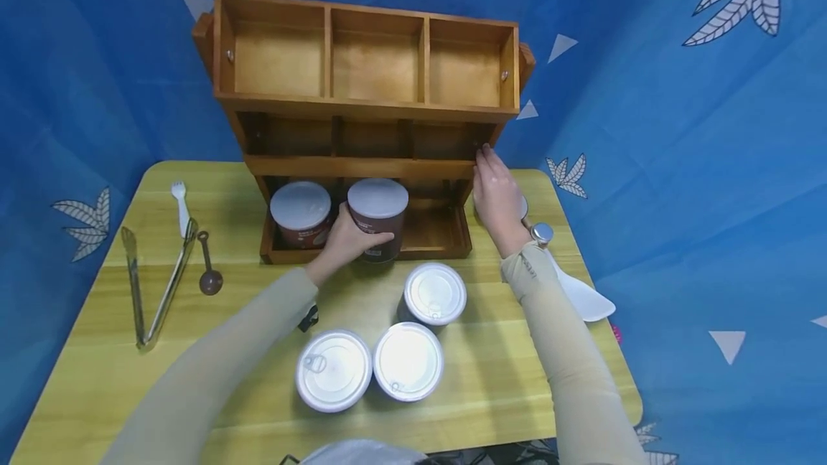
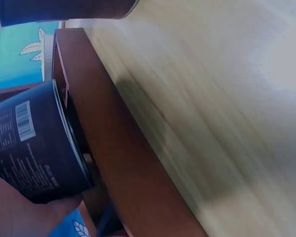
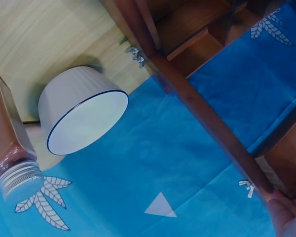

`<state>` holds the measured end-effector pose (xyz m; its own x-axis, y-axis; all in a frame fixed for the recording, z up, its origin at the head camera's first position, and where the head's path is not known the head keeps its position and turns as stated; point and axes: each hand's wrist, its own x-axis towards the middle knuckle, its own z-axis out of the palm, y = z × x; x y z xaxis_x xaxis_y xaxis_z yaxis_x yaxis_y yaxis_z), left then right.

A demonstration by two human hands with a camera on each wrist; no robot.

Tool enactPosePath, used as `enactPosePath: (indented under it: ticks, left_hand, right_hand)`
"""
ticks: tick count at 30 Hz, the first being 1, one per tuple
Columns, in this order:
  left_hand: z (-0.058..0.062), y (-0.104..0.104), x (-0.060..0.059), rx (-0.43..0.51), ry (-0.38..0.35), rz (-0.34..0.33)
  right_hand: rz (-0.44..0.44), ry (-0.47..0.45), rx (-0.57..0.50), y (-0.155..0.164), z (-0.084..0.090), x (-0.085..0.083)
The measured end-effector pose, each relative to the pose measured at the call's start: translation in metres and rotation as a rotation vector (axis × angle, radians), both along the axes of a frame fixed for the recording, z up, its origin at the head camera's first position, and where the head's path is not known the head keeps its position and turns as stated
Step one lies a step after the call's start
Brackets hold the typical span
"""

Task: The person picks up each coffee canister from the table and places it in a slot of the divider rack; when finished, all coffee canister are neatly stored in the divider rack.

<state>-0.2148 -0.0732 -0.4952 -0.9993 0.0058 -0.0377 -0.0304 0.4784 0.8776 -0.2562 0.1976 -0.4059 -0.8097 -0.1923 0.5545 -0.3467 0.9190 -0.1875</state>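
Note:
My left hand (image 1: 349,242) grips a dark round can with a white lid (image 1: 377,199) at the bottom tier of a three-tier wooden rack (image 1: 362,166). In the left wrist view this can (image 2: 27,148) tilts, its lower rim just behind the tier's front board (image 2: 103,128). A second lidded can (image 1: 300,208) stands in the same tier, left of the hand. On the rack's right side, at the middle tier, my right hand (image 1: 497,196) holds the wooden frame. Thumb and fingers (image 3: 283,215) pinch its side rail near a wing nut in the right wrist view.
Three cans (image 1: 408,362) stand on the table in front of the rack. Tongs (image 1: 169,289), a white fork (image 1: 181,207) and a brown scoop (image 1: 209,280) lie left. At right are a white bowl (image 3: 71,106), a silver-capped bottle (image 3: 10,128) and a white scoop-like piece (image 1: 584,296).

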Motion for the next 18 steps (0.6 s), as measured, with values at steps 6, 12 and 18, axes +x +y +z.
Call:
enactPosePath:
  ticks: [6, 12, 18]
  left_hand:
    - [-0.004, 0.010, -0.009, -0.007, -0.016, 0.108]
    - [-0.010, 0.014, -0.012, -0.040, -0.019, 0.192]
    - [-0.012, 0.018, -0.018, -0.049, -0.015, 0.201]
  right_hand:
    - [0.000, -0.002, -0.002, 0.001, -0.001, -0.001]
    - [0.009, 0.007, -0.007, 0.000, -0.002, 0.000]
    - [-0.002, 0.002, -0.010, 0.002, -0.001, 0.000]
